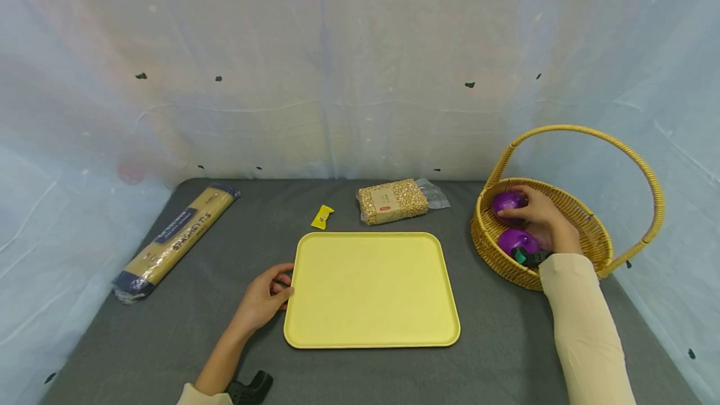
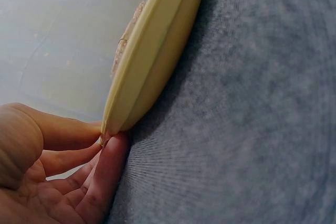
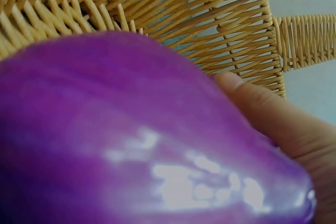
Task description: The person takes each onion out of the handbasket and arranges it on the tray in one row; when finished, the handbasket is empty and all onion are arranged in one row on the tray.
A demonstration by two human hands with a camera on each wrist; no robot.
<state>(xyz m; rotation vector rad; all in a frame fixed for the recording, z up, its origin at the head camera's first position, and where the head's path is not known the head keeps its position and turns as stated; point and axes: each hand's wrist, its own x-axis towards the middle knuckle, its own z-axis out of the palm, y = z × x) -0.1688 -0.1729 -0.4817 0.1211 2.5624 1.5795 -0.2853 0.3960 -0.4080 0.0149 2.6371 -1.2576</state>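
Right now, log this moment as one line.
left grip: pinches yellow tray by left rim | right grip: holds farther purple item inside wicker basket | nearer purple item: also in basket

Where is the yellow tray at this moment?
In the head view, the yellow tray lies left of the wicker basket, its left rim pinched by the left hand and the bagged grains just beyond its far edge.
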